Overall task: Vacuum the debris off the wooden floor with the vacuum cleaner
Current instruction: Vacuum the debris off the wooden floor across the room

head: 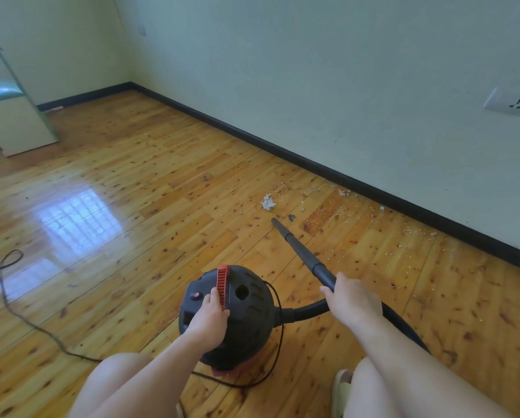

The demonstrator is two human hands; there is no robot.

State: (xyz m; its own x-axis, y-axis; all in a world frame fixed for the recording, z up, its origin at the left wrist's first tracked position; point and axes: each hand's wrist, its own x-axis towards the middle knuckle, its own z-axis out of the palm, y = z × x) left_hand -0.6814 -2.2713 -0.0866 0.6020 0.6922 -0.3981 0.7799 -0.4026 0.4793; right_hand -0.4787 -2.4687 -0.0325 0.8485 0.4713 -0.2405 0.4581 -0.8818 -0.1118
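A round black vacuum cleaner point(246, 321) with a red handle point(222, 282) stands on the wooden floor point(132, 191) between my knees. My left hand point(209, 315) grips the red handle on top of it. My right hand point(350, 300) is closed around the black wand point(301, 251), whose nozzle tip points at the floor just short of the debris. A crumpled white scrap point(267, 203) and scattered white crumbs point(328, 212) lie along the black skirting. The ribbed hose point(310, 310) curves from the cleaner under my right wrist.
A black power cord point(8, 300) snakes over the floor at the left. A pale board point(20, 116) leans by the far left wall. The wall point(313, 70) with a socket point(515, 104) runs along the right. My knees and a slipper point(341, 387) fill the bottom.
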